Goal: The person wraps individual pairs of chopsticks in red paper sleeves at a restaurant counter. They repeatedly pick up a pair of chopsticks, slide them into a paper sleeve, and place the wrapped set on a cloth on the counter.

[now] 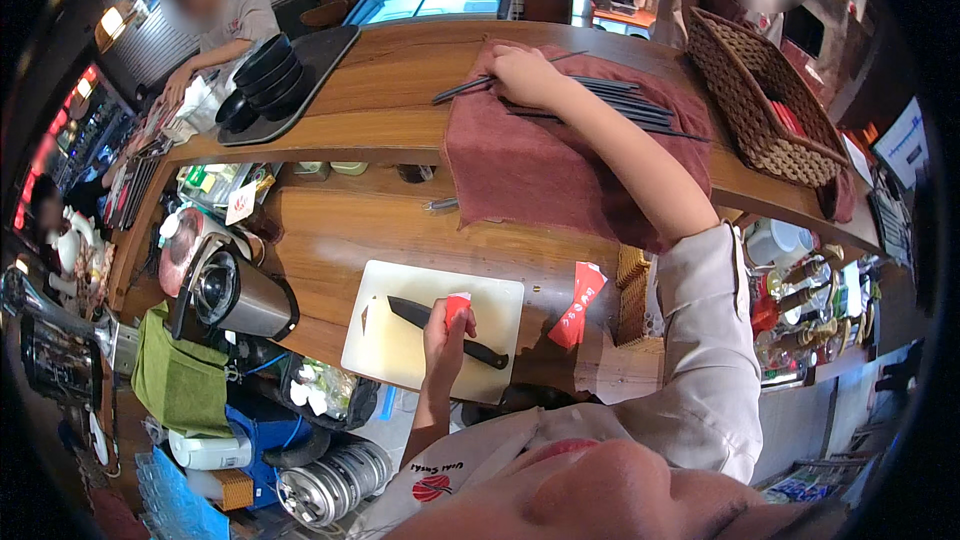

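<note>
My left hand (pixel 446 337) is closed around red paper sleeves (pixel 458 303), above a white cutting board (pixel 367 360) on which a black-handled knife (pixel 491 354) lies. Stretched far forward, my right hand (pixel 521 76) grips black chopsticks (pixel 459 90), whose ends stick out to the left of the fingers. Beneath that hand and forearm, more dark chopsticks (pixel 626 99) lie spread on a folded maroon cloth (pixel 517 180), which hangs over the edge of the raised wooden counter. More red paper sleeves (pixel 577 304), bearing writing, lie fanned on the lower worktop, right of the board.
Stacked black bowls (pixel 274 79) stand on a dark tray (pixel 322 67) at the counter's left. A woven basket (pixel 757 90) is at its right. On the lower level, a steel pitcher (pixel 251 300) is left of the board and wicker holders (pixel 634 300) are right. Two people stand beyond the counter.
</note>
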Motion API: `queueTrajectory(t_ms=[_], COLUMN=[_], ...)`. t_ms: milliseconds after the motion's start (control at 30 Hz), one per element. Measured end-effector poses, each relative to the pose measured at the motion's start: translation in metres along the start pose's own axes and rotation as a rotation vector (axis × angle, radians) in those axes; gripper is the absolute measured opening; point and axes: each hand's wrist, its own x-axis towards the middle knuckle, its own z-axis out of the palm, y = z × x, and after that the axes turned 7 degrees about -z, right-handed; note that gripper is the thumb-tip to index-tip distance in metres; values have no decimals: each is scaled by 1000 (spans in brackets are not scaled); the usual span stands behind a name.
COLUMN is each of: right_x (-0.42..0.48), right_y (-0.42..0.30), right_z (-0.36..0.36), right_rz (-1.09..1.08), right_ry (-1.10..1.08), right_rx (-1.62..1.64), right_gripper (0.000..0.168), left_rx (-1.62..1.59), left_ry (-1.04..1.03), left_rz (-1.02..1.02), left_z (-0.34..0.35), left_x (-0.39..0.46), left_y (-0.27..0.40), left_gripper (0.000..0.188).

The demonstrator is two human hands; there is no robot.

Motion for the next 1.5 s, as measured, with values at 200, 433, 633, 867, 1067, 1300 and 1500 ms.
queueTrajectory(t_ms=[200,433,633,867,1067,1300,1500], right_x=[15,-43,-99,-161,-218,-283,-318], right_y=[-3,-25,-26,-7,-31,-144,-179], right_z=[-43,-162,-103,-80,-95,-136,-113], right_rz=[130,159,315,349,542,-1,200], right_ry=[668,1341,1085,967,1086,1253,1389], right_rx=[-147,287,686,1059,1105,1776,1839], right_gripper=[13,18,15,29,31,39,34], left_rx=[17,31,31,6,-150,-175,-97], left_ry=[-39,-62,-148,-218,-357,-592,-680], left_rz=[-14,-27,-2,-119,-207,-296,-328], left_z=[4,6,21,34,63,98,121], left_x=[-6,-13,-20,-27,-27,-39,-54], left_y=[8,9,14,31,30,50,55], left_gripper=[26,25,23,16,12,11,17])
